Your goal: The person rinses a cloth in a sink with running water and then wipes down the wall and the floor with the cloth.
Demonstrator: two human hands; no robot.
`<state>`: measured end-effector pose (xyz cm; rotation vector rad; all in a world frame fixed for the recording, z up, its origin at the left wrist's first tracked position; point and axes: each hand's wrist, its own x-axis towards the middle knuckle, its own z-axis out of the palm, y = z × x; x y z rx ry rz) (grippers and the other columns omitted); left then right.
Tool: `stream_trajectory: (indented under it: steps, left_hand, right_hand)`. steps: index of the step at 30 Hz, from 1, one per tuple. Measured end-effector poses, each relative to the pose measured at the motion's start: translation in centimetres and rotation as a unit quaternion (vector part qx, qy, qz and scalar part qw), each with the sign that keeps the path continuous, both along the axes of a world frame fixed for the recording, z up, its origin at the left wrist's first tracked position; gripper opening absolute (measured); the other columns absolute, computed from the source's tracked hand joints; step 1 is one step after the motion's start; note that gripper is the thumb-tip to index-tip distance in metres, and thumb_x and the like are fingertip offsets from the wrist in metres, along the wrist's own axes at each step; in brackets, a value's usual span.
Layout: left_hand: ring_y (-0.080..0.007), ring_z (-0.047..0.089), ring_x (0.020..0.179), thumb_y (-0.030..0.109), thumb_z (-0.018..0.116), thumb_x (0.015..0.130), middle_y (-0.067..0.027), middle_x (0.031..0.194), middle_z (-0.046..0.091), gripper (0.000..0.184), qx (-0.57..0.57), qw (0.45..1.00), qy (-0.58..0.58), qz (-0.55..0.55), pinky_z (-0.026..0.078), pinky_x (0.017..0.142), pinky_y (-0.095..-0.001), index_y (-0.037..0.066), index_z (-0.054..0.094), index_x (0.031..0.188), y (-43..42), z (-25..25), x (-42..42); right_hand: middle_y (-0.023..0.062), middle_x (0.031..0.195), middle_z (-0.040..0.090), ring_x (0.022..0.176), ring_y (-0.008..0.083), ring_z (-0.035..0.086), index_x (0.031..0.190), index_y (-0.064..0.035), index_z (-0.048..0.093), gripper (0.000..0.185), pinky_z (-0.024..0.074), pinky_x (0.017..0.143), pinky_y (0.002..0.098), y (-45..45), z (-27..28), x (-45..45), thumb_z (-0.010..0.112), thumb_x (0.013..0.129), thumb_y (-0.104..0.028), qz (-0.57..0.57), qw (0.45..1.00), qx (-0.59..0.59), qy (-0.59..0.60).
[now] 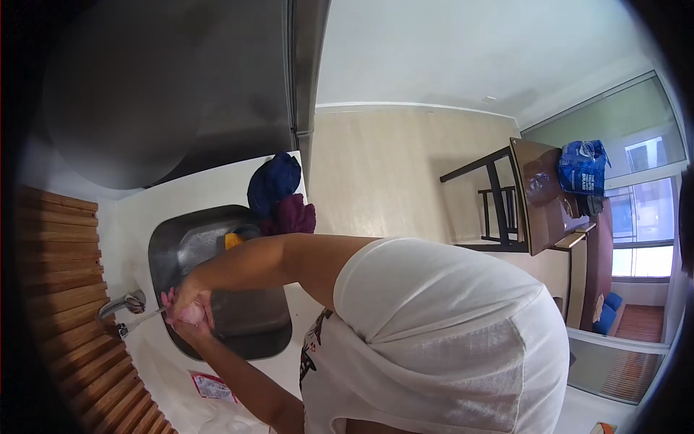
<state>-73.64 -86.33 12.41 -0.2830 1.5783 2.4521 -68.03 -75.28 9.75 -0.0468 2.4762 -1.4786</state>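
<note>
Over the dark sink (pixel 249 329), my two hands are brought together close under the faucet (pixel 124 307). A thin stream of water runs from its spout toward the fingers. My right hand (pixel 186 293) comes in from the upper side and lies against my left hand (pixel 196 331), with fingers curled about each other. Something pale pink shows between them; whether it is a palm or a held thing, I cannot make out. Behind my right forearm, a yellow item (pixel 232 240) rests in the sink, partly hidden.
Dark blue cloth (pixel 275 184) and maroon cloth (pixel 295 215) lie on the white counter (pixel 210 182) at the sink's edge. A red-and-white packet (pixel 214 387) lies on the other side. Wooden slats (pixel 61 275) stand behind the faucet. Further off, a table (pixel 535 217) carries a blue bag (pixel 583 168).
</note>
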Motion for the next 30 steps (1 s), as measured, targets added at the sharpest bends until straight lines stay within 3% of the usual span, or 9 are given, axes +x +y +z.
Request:
stream_trajectory:
  steps: [4,13,17,20,22,24,25,27,30]
  left_hand:
    - [-0.0257,0.046,0.113,0.032,0.046,0.088,-0.0141,0.123,0.047,0.050,-0.218,0.952,0.124,-0.177,0.035,0.097,-0.0378,0.004,0.042,0.129,-0.5,3.8,2.2]
    - [-0.0094,0.041,0.067,0.014,0.047,0.085,0.0030,0.073,0.034,0.049,-0.157,0.985,-0.016,-0.067,0.040,0.067,-0.0231,0.007,0.039,0.133,-1.9,-0.1,2.4]
    - [-0.0204,0.050,0.082,0.006,0.041,0.080,-0.0029,0.085,0.040,0.054,-0.248,0.964,-0.024,-0.091,0.049,0.072,-0.0381,0.013,0.040,0.133,-5.3,-6.9,-0.1]
    - [-0.0293,0.053,0.095,0.009,0.044,0.078,-0.0135,0.106,0.052,0.057,-0.129,0.987,-0.039,-0.083,0.045,0.082,-0.0404,0.007,0.036,0.134,-4.7,-6.8,1.6]
    - [-0.0265,0.053,0.099,0.009,0.043,0.080,-0.0157,0.115,0.051,0.054,-0.219,0.954,0.187,-0.084,0.044,0.085,-0.0363,0.001,0.035,0.133,-6.9,-13.6,0.6]
    - [-0.0161,0.053,0.096,0.006,0.046,0.083,-0.0102,0.108,0.055,0.040,-0.200,0.956,0.211,-0.038,0.044,0.083,-0.0282,-0.001,0.046,0.123,-6.1,-16.4,1.4]
    - [-0.0157,0.054,0.091,0.004,0.048,0.082,-0.0083,0.102,0.056,0.040,-0.353,0.898,0.264,-0.011,0.045,0.080,-0.0270,-0.001,0.047,0.121,-8.2,-20.4,-0.3]
    - [-0.0164,0.056,0.090,0.009,0.053,0.081,-0.0092,0.106,0.055,0.046,-0.206,0.978,-0.024,0.015,0.046,0.075,-0.0275,0.003,0.044,0.126,-4.1,-12.1,3.2]
    - [-0.0178,0.057,0.088,0.017,0.055,0.081,-0.0095,0.107,0.055,0.051,-0.151,0.982,-0.101,0.053,0.045,0.072,-0.0298,0.009,0.042,0.130,-3.3,-4.9,2.9]
  right_hand:
    - [0.0151,0.082,0.064,0.082,0.0301,0.063,0.082,-0.0057,0.063,0.030,0.0490,0.071,0.0396,-0.5,-0.3,0.6,0.064,0.068,-0.033,0.002,1.000,0.011,-0.005]
    - [0.0154,0.082,0.065,0.082,0.0309,0.063,0.083,-0.0061,0.064,0.031,0.0493,0.072,0.0402,-2.1,-1.1,0.9,0.063,0.070,-0.034,0.008,0.999,0.034,-0.011]
    - [0.0156,0.082,0.065,0.082,0.0313,0.063,0.083,-0.0062,0.064,0.032,0.0494,0.073,0.0405,-2.6,-1.2,0.9,0.063,0.070,-0.035,0.013,0.999,0.049,-0.013]
    - [0.0157,0.082,0.065,0.082,0.0316,0.064,0.083,-0.0063,0.065,0.032,0.0495,0.073,0.0406,-2.6,-1.6,0.8,0.062,0.070,-0.035,0.016,0.997,0.076,-0.016]
    - [0.0158,0.082,0.065,0.082,0.0318,0.064,0.083,-0.0064,0.065,0.032,0.0496,0.073,0.0408,-2.8,-2.0,1.0,0.062,0.071,-0.036,0.035,0.993,0.109,-0.017]
    - [0.0159,0.082,0.065,0.082,0.0320,0.064,0.084,-0.0065,0.065,0.032,0.0496,0.074,0.0409,-3.5,-1.8,1.6,0.062,0.071,-0.036,0.074,0.987,0.142,-0.016]
    - [0.0169,0.080,0.065,0.080,0.0327,0.064,0.081,-0.0075,0.066,0.029,0.0493,0.073,0.0422,-2.9,-1.4,2.0,0.062,0.070,-0.035,0.104,0.982,0.154,0.037]
    - [0.0184,0.085,0.065,0.080,0.0331,0.063,0.083,-0.0061,0.066,0.029,0.0496,0.071,0.0430,-2.0,0.4,2.3,0.061,0.071,-0.032,0.148,0.971,0.183,0.047]
    - [0.0167,0.083,0.064,0.079,0.0343,0.063,0.094,-0.0048,0.061,0.038,0.0490,0.071,0.0439,-2.6,0.3,1.6,0.063,0.070,-0.034,0.203,0.952,0.222,0.059]
